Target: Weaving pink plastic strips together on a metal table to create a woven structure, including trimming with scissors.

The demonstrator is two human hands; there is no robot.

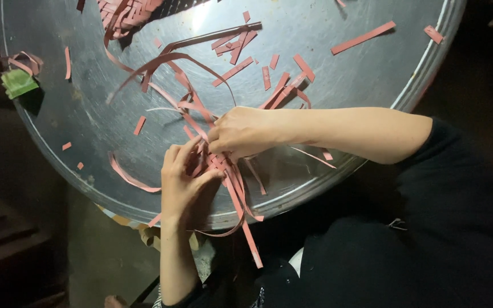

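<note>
Both hands meet over a small woven piece of pink strips (219,162) at the near edge of a round metal tray (338,85). My left hand (185,181) pinches the piece from below, fingers closed on the strips. My right hand (239,132) presses and grips the strips from above, the forearm reaching in from the right. Long loose pink strip ends (245,219) hang from the piece over the tray's rim toward me. Other strip ends (169,60) arc up across the tray.
Several short pink strip offcuts (363,37) are scattered over the tray. Another woven pink piece (125,13) lies at the far edge. A small green and pink bundle (19,77) sits at the left rim. Dark floor surrounds the tray.
</note>
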